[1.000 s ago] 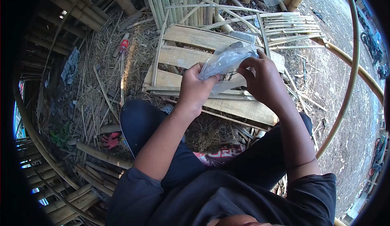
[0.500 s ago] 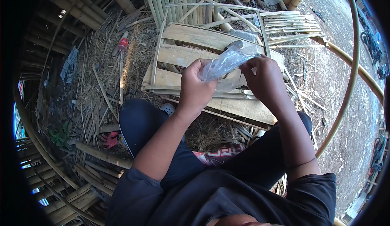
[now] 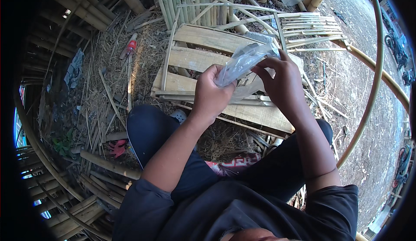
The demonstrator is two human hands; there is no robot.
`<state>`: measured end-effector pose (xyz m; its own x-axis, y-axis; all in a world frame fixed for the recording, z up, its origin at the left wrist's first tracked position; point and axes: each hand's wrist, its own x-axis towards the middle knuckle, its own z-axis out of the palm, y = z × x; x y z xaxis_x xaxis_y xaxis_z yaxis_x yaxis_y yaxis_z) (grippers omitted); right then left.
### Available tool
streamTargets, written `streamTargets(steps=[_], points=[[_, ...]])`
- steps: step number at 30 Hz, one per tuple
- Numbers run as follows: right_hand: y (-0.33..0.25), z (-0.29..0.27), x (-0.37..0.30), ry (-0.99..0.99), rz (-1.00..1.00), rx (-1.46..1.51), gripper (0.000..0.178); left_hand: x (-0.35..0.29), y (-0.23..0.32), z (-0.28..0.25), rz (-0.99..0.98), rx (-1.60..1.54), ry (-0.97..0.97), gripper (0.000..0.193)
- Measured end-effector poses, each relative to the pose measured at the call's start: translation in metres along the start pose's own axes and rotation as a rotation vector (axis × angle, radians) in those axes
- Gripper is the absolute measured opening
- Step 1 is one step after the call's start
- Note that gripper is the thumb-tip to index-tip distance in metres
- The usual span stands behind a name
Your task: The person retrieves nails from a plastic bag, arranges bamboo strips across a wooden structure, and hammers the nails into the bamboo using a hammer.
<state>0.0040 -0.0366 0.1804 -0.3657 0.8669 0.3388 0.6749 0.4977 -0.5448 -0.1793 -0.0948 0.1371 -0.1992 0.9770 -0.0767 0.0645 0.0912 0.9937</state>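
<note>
A clear plastic bag [image 3: 239, 67], crumpled and shiny, stretches between my two hands above a low slatted wooden platform [image 3: 197, 35]. My left hand [image 3: 212, 91] is closed round the bag's near left end. At its right side my right hand [image 3: 279, 78] pinches the plastic with bent fingers. Part of the bag hangs down below, between the hands. Whether anything lies inside the bag I cannot make out.
A frame of thin bamboo strips [image 3: 310, 29] lies at the back right, with a bent bamboo hoop [image 3: 376, 85] beyond. A red-labelled bottle [image 3: 130, 45] lies on straw at the left. Bamboo poles [image 3: 108, 165] and a red glove [image 3: 117, 148] are at the lower left.
My right hand has shifted slightly at the plastic, its fingers more bent. The bag's far end has changed shape and spread upward, covering the dark thing seen behind it before.
</note>
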Motion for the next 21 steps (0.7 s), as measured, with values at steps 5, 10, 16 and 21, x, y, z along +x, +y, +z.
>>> streamTargets(steps=[5,10,16,21], points=[[-0.001,0.004,0.001,0.065,0.012,0.008,0.02,0.005,-0.008,-0.005,0.016,0.099,0.0,0.029],[0.005,-0.004,-0.002,0.056,0.053,-0.014,0.022,0.007,0.009,-0.023,0.028,0.49,-0.063,0.042],[0.007,-0.02,-0.01,-0.305,-0.141,0.463,0.019,0.001,0.025,-0.065,-0.399,0.58,-0.519,0.036],[0.007,-0.029,-0.021,-0.289,-0.098,0.43,0.017,-0.014,0.003,-0.079,-0.51,0.863,-0.951,0.035]])
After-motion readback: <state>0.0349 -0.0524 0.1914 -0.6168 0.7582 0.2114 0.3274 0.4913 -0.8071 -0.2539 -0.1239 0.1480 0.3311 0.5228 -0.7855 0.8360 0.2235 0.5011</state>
